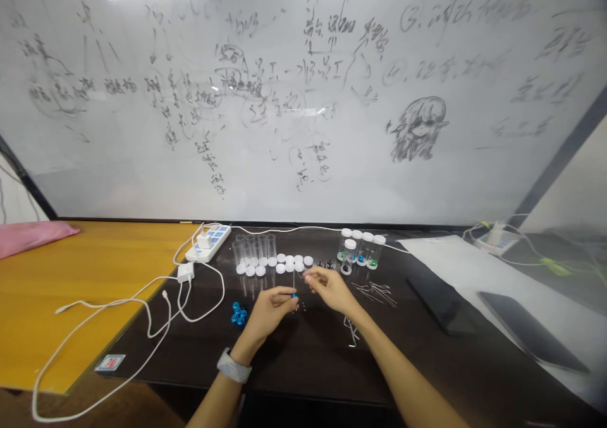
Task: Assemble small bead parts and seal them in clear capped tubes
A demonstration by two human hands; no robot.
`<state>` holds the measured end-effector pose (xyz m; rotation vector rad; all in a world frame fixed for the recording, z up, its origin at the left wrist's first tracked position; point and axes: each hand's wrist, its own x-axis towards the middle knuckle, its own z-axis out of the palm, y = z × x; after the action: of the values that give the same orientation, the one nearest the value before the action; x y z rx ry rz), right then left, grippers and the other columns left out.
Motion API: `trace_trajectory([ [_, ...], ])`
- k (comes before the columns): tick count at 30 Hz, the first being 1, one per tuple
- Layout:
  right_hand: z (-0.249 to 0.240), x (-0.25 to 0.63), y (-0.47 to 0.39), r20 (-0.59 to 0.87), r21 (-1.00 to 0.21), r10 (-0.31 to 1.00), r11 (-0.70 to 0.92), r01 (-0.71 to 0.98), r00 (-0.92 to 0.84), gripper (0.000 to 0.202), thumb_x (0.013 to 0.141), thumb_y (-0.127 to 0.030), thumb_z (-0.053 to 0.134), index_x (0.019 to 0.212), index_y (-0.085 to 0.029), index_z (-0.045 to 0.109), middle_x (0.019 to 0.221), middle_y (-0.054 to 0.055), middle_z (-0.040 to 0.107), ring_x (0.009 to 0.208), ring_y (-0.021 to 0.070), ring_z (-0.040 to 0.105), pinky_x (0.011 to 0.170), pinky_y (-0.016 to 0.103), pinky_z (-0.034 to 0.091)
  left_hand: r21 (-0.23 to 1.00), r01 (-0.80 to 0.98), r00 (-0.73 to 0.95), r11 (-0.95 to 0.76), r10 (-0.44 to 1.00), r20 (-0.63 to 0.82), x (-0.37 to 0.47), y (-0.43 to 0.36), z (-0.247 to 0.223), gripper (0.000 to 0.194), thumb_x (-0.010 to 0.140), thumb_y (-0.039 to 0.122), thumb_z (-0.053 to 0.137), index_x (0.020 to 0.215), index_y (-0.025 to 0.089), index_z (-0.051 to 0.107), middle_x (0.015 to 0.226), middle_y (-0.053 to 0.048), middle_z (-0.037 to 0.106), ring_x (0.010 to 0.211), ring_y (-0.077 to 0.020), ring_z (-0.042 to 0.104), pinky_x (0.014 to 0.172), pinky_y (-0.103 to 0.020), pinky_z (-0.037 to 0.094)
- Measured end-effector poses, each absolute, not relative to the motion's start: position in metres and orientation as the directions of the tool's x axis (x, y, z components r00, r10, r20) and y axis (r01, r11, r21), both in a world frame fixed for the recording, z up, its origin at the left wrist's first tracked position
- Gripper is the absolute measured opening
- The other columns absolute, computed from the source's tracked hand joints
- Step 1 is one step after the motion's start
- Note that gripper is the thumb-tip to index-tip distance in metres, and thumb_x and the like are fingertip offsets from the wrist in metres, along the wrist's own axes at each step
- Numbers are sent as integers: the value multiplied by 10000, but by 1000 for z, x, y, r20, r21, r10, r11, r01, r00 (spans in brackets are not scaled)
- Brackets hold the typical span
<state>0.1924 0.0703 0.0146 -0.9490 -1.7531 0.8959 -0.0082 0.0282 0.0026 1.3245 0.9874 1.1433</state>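
Observation:
My left hand (275, 308), with a pale band on its wrist, pinches a small blue piece (294, 296) over the dark table (294, 365). A thin wire (294, 279) rises upright from that piece. To the right, my right hand (327, 287) has its thumb and fingers pinched together close to the wire's upper part; what they hold is too small to make out. Several shiny blue pieces (239, 315) lie left of my left hand. White round caps (289, 264) are grouped just beyond both hands.
Clear open tubes (255, 251) stand at the back left, capped tubes (364, 251) at the back right. Thin wires (379, 292) and hex keys (351, 333) lie right of my hands. A power strip (208, 243), white cables and two dark flat devices (439, 305) flank the work area.

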Motion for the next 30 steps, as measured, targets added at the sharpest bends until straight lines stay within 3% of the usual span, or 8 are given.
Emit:
trace_trajectory([
  [4,14,202,68,370,-650,792,594,474,-485,147,906,-256,597,886,-198,731,789,30,692,673,158,614,648,265,464,994,-94,155,-53,986,67,-8,29,2,455,675,396,858,1020,128,732,867,-127,796,852,-276,758,813,-355,572],
  [11,10,202,63,315,-441,693,712,546,-649,197,888,-87,555,908,-202,714,893,47,698,828,185,648,762,266,462,992,-110,126,-68,989,82,-9,30,3,440,692,380,845,1031,124,730,872,-126,795,867,-275,758,842,-359,565],
  [23,5,201,64,301,-353,654,752,556,-694,183,902,-90,560,948,-205,694,941,51,688,908,191,638,820,274,461,992,-111,135,-68,987,83,-10,30,0,448,682,368,852,1033,122,725,861,-125,791,862,-278,752,834,-377,563],
  [30,3,200,65,296,-303,678,734,607,-673,103,907,-161,606,933,-206,695,916,49,684,861,195,637,759,268,445,991,-112,138,-68,987,83,-10,31,0,454,678,379,856,1033,129,728,845,-116,792,861,-272,753,826,-357,564],
])
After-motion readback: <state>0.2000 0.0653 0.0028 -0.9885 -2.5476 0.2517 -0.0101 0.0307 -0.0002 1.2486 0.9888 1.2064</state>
